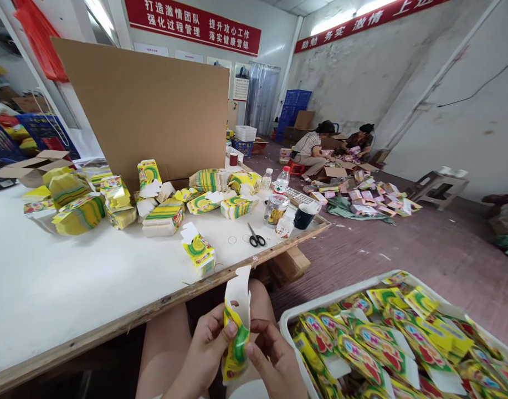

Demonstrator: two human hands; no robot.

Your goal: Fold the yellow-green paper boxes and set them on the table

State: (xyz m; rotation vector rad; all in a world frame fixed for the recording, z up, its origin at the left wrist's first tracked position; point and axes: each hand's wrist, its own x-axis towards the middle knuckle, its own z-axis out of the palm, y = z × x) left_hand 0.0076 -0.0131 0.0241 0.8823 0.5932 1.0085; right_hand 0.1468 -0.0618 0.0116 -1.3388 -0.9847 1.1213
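Observation:
Over my lap I hold a yellow and green printed carton (239, 338), its white inner flap standing up at the top. My left hand (208, 341) grips its left side, thumb on the front. On the right edge, the fingers and thumb of my right hand (270, 354) pinch the card. A similar small stack of cartons (199, 252) lies at the table edge in front of me. To my right stands a white tub (293, 316) filled with printed yellow cartons (362, 343), some showing red fruit pictures.
On the white table (91, 288) are bundles of flat cartons (164, 216), black-handled scissors (257, 239), a glass jar (275, 209), a bottle (282, 180) and a dark mug (306, 215). A large cardboard sheet (158, 111) stands behind. Two people (312, 147) sit beside pink boxes (374, 197) on the floor.

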